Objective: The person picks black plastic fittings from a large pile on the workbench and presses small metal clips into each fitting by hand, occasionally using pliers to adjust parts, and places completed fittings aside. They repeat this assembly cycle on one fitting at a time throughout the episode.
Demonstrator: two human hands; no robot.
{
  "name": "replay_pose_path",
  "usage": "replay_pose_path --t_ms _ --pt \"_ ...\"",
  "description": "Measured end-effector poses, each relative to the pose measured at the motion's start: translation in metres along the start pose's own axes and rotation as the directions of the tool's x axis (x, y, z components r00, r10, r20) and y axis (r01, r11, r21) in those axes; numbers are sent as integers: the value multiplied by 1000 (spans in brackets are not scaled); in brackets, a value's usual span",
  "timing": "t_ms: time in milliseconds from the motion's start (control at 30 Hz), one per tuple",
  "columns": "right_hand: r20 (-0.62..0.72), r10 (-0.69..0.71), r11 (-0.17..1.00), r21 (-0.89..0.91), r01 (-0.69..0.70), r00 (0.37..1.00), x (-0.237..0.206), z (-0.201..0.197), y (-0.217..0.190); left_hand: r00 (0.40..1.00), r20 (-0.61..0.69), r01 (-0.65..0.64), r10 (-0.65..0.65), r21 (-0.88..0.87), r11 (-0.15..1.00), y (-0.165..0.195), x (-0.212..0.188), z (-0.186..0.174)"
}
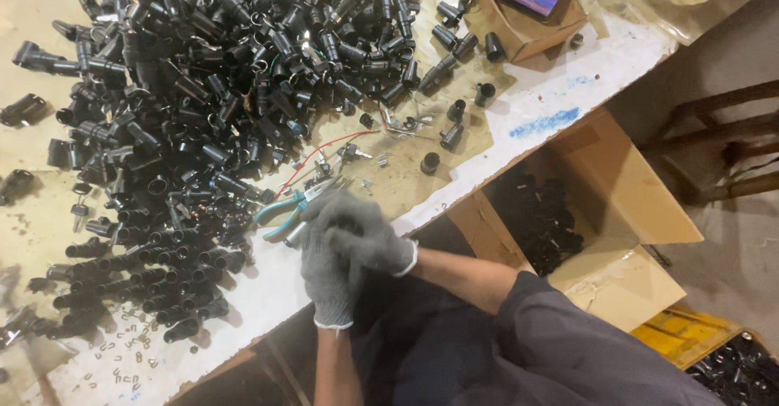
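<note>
Both my hands wear grey knit gloves and meet at the table's front edge. My right hand (pixel 369 240) reaches in from the right and lies curled over the fingers of my left hand (pixel 326 284), which comes up from below. The left fingers are hidden under it, and I cannot tell whether anything is held between them. Teal-handled pliers (pixel 280 211) lie on the table (pixel 535 102) just left of the hands, touching or nearly touching the gloves. A big heap of black plastic tube parts (pixel 219 73) covers the table beyond.
A thin red wire (pixel 324 148) runs by the pliers. A small cardboard box (pixel 527 25) with a lit phone stands at the back right. An open carton (pixel 600 211) holding black parts sits below the table edge, with a yellow crate (pixel 690 337) beside it. Small metal clips (pixel 122 357) lie front left.
</note>
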State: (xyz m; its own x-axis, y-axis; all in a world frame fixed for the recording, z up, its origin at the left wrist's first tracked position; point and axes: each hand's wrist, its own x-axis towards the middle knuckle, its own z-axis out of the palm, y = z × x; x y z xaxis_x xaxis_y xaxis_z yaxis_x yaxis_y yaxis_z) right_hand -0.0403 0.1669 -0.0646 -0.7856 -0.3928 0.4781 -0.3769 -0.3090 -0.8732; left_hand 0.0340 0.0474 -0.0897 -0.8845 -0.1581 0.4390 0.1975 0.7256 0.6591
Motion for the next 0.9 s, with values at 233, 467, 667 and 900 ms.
replay_pose_path --t_ms 233,467,667,900 --pt "394 214 931 195 -309 894 -2 -15 -10 852 366 446 -374 -135 885 -18 -11 -5" --pt "595 352 725 316 -612 723 7 -28 0 901 395 333 -181 -360 871 -12 1 -20" --pt "651 283 703 359 -614 705 10 -28 3 920 352 254 -173 -197 947 -28 -11 -8" --pt "587 258 769 356 -531 768 3 -23 -5 941 308 232 -143 -274 933 -34 -15 -6"
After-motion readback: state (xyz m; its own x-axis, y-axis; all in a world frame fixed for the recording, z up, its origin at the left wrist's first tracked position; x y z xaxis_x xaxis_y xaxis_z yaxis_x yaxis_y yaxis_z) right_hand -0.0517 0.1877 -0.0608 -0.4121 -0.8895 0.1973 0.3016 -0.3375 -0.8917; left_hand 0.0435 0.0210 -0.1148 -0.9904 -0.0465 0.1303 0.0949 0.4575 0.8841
